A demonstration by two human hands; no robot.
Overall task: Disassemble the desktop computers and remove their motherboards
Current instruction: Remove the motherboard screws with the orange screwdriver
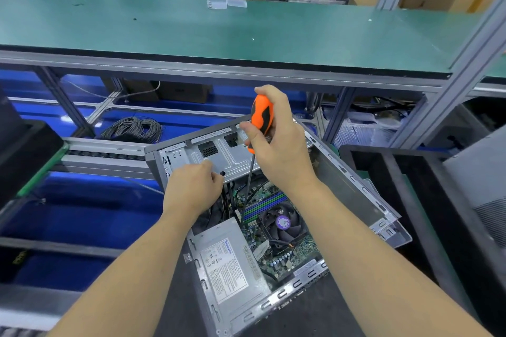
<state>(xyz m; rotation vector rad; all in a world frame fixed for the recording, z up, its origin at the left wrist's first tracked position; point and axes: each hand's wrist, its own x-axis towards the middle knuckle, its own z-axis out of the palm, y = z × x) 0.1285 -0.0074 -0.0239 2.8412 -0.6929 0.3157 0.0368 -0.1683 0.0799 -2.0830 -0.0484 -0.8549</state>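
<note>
Here the opened computer case (273,227) lies on its side on the dark surface (315,314), tilted across the view, with the motherboard (279,252) inside beside the grey power supply (227,262) and the cooler fan (282,223). The right hand (276,142) has its fingers closed around the orange-and-black screwdriver (261,117), whose shaft runs down into the case near the memory slots. The left hand (193,189) rests on the metal drive bracket (216,156), fingers curled against its edge. A coil of grey cable (132,130) lies behind.
</note>
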